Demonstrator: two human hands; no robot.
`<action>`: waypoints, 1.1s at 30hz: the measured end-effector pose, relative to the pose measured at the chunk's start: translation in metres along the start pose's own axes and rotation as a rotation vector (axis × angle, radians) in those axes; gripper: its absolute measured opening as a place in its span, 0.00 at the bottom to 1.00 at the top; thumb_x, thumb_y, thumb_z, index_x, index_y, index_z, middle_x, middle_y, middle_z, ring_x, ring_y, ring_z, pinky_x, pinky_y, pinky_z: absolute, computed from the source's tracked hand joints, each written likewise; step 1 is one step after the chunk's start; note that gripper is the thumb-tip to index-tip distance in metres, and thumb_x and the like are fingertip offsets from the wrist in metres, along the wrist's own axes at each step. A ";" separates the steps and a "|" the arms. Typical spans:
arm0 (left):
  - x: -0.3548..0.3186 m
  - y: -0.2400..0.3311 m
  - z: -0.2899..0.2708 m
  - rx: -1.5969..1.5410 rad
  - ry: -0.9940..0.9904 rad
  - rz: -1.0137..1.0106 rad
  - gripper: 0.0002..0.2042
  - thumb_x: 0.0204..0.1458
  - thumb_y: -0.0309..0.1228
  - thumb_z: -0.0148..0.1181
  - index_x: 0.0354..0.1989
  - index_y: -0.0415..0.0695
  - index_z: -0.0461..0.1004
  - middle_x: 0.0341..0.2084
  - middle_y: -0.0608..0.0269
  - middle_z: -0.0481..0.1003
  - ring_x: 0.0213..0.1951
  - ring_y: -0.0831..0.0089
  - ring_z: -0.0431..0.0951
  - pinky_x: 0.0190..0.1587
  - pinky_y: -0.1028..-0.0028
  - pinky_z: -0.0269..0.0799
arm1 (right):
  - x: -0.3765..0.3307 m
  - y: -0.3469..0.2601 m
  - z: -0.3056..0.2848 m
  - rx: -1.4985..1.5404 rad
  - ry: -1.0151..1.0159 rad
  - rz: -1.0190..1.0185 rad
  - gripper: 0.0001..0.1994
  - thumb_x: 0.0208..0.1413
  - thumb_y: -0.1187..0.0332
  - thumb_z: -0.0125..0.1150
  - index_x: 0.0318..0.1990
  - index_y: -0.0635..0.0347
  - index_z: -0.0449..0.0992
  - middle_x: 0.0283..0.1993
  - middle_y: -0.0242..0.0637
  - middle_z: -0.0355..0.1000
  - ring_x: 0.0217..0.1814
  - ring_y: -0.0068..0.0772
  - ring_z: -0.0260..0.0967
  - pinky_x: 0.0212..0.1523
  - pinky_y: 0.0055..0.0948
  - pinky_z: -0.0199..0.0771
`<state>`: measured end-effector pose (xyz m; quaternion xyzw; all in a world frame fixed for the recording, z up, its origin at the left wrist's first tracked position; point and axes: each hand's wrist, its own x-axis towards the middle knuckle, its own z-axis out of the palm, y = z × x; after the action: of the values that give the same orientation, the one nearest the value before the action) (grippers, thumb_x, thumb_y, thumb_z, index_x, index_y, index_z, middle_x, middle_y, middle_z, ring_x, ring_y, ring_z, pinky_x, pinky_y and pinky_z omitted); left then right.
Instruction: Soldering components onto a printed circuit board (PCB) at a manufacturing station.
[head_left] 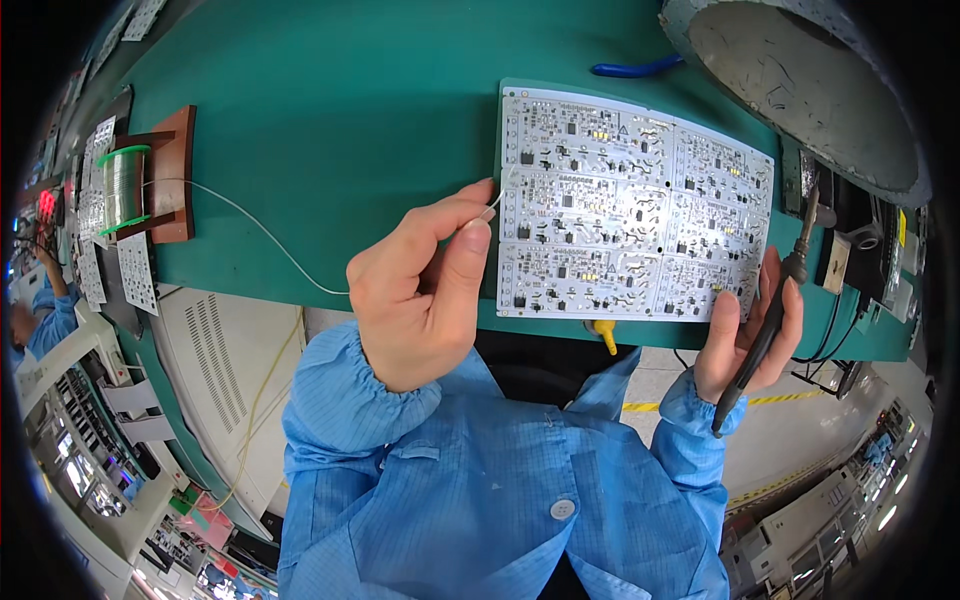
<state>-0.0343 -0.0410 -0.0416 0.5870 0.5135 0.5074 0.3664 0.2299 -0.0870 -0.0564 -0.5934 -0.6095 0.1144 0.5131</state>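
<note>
View from above a green work surface (pixel 350 110). A white circuit board panel (pixel 630 205), studded with small dark components, lies flat at about 1 o'clock from the picture's centre, its near edge along the edge of the surface.

The left hand (pixel 415 290), near the centre, pinches a thin strand of solder wire (pixel 250 220) between thumb and forefinger, with the fingertips touching the panel's left edge. The wire runs away toward 10 o'clock, across the surface, to a solder spool (pixel 123 188) with green rims mounted on a brown wooden stand (pixel 172 175).

The right hand (pixel 745 335), at about 4 o'clock, is wrapped around the dark handle of a soldering iron (pixel 775 315), its fingertips resting on the panel's lower right corner. The iron points up toward 1 o'clock, beside the panel's right edge.

Both forearms wear blue smock sleeves (pixel 340 400). A grey, dish-shaped lamp shade (pixel 800 80) hangs at 2 o'clock above the panel.
</note>
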 end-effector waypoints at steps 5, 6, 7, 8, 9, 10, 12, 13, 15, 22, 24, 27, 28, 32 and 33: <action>0.006 -0.003 0.002 0.113 0.033 0.065 0.05 0.50 0.18 0.54 0.35 0.33 0.73 0.33 0.49 0.77 0.31 0.72 0.77 0.32 0.79 0.72 | 0.001 -0.001 0.000 -0.005 -0.008 0.024 0.28 0.49 0.79 0.58 0.58 0.66 0.54 0.59 0.61 0.57 0.62 0.55 0.58 0.60 0.48 0.57; 0.007 -0.004 0.003 0.111 0.043 0.069 0.05 0.50 0.18 0.54 0.35 0.33 0.73 0.34 0.49 0.77 0.32 0.71 0.77 0.33 0.78 0.72 | 0.001 -0.002 0.001 -0.021 -0.004 0.014 0.27 0.51 0.78 0.56 0.59 0.66 0.54 0.58 0.62 0.58 0.61 0.53 0.58 0.60 0.46 0.57; 0.008 -0.004 0.004 0.109 0.053 0.072 0.05 0.50 0.18 0.54 0.35 0.33 0.73 0.34 0.48 0.77 0.32 0.70 0.78 0.34 0.77 0.73 | 0.002 -0.002 0.002 -0.037 -0.001 0.003 0.26 0.53 0.77 0.54 0.59 0.65 0.54 0.57 0.63 0.59 0.61 0.51 0.59 0.60 0.45 0.58; 0.008 -0.004 0.005 0.107 0.051 0.073 0.05 0.50 0.18 0.54 0.35 0.33 0.73 0.34 0.48 0.77 0.32 0.70 0.78 0.34 0.77 0.73 | 0.001 -0.001 0.001 -0.040 0.001 0.004 0.26 0.53 0.77 0.54 0.59 0.65 0.54 0.57 0.63 0.59 0.61 0.51 0.59 0.60 0.45 0.58; 0.008 -0.004 0.005 0.123 0.042 0.063 0.05 0.50 0.18 0.54 0.35 0.33 0.73 0.34 0.48 0.77 0.32 0.70 0.78 0.34 0.77 0.73 | 0.001 0.000 0.000 -0.023 0.003 0.014 0.26 0.53 0.77 0.54 0.59 0.65 0.54 0.57 0.63 0.59 0.61 0.51 0.59 0.60 0.45 0.58; 0.009 -0.004 0.005 0.137 0.033 0.054 0.05 0.50 0.17 0.54 0.35 0.33 0.73 0.35 0.48 0.77 0.33 0.69 0.78 0.35 0.77 0.73 | 0.000 0.001 0.000 -0.006 0.005 0.024 0.26 0.53 0.77 0.54 0.59 0.66 0.54 0.57 0.64 0.59 0.61 0.51 0.59 0.60 0.45 0.58; 0.009 -0.004 0.005 0.140 0.035 0.060 0.05 0.50 0.17 0.54 0.35 0.33 0.73 0.35 0.48 0.77 0.33 0.69 0.78 0.35 0.77 0.73 | 0.000 0.002 0.000 0.002 0.006 0.026 0.26 0.53 0.77 0.54 0.59 0.65 0.54 0.57 0.64 0.59 0.61 0.51 0.59 0.60 0.44 0.58; 0.009 -0.004 0.005 0.143 0.037 0.066 0.06 0.49 0.17 0.54 0.35 0.32 0.73 0.36 0.49 0.77 0.33 0.69 0.78 0.35 0.77 0.73 | 0.000 0.001 0.000 0.011 0.006 0.028 0.26 0.53 0.77 0.54 0.59 0.65 0.54 0.57 0.64 0.59 0.61 0.52 0.59 0.60 0.44 0.58; 0.007 -0.004 0.006 0.111 0.024 0.043 0.07 0.49 0.17 0.54 0.37 0.32 0.73 0.36 0.49 0.76 0.33 0.71 0.78 0.34 0.79 0.72 | 0.000 0.000 0.000 0.010 0.003 0.024 0.26 0.53 0.77 0.54 0.59 0.65 0.53 0.57 0.64 0.59 0.61 0.52 0.59 0.60 0.44 0.58; -0.001 0.013 0.015 0.004 -0.051 -0.145 0.16 0.50 0.16 0.52 0.49 0.31 0.66 0.44 0.47 0.74 0.33 0.78 0.76 0.27 0.86 0.69 | 0.001 -0.001 -0.009 0.016 -0.090 0.046 0.28 0.49 0.81 0.53 0.59 0.64 0.54 0.59 0.62 0.57 0.63 0.52 0.56 0.62 0.45 0.54; -0.002 0.011 0.016 -0.100 -0.041 -0.185 0.19 0.51 0.16 0.50 0.54 0.31 0.62 0.48 0.46 0.71 0.37 0.77 0.75 0.30 0.84 0.71 | 0.004 -0.005 -0.010 -0.004 -0.094 0.041 0.29 0.47 0.82 0.54 0.59 0.65 0.54 0.59 0.62 0.58 0.63 0.52 0.56 0.62 0.44 0.53; 0.002 0.019 0.019 -0.120 -0.105 -0.252 0.19 0.51 0.15 0.50 0.54 0.31 0.62 0.49 0.44 0.70 0.43 0.72 0.74 0.36 0.81 0.73 | 0.005 -0.005 -0.012 -0.013 -0.080 0.021 0.30 0.46 0.83 0.56 0.59 0.67 0.54 0.58 0.62 0.59 0.63 0.52 0.57 0.62 0.43 0.53; 0.002 0.020 0.022 -0.124 -0.112 -0.245 0.19 0.51 0.15 0.50 0.54 0.31 0.62 0.49 0.44 0.70 0.43 0.72 0.74 0.36 0.81 0.73 | 0.005 -0.005 -0.014 -0.019 -0.071 0.019 0.30 0.46 0.83 0.56 0.59 0.67 0.54 0.58 0.62 0.59 0.63 0.52 0.57 0.62 0.43 0.53; 0.001 0.019 0.032 -0.168 -0.131 -0.198 0.18 0.51 0.15 0.50 0.52 0.31 0.63 0.48 0.44 0.70 0.44 0.71 0.74 0.38 0.79 0.73 | 0.007 0.000 -0.018 -0.032 -0.020 0.036 0.30 0.47 0.81 0.58 0.59 0.66 0.54 0.58 0.60 0.59 0.62 0.50 0.58 0.62 0.42 0.54; 0.002 0.018 0.033 -0.163 -0.148 -0.204 0.18 0.51 0.15 0.50 0.52 0.31 0.64 0.48 0.44 0.70 0.44 0.71 0.74 0.38 0.79 0.74 | 0.006 0.001 -0.020 -0.044 -0.009 0.041 0.30 0.47 0.80 0.58 0.59 0.66 0.54 0.58 0.60 0.59 0.62 0.49 0.58 0.61 0.42 0.54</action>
<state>0.0020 -0.0402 -0.0309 0.5359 0.4991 0.4629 0.4995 0.2473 -0.0906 -0.0451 -0.6165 -0.6018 0.1139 0.4948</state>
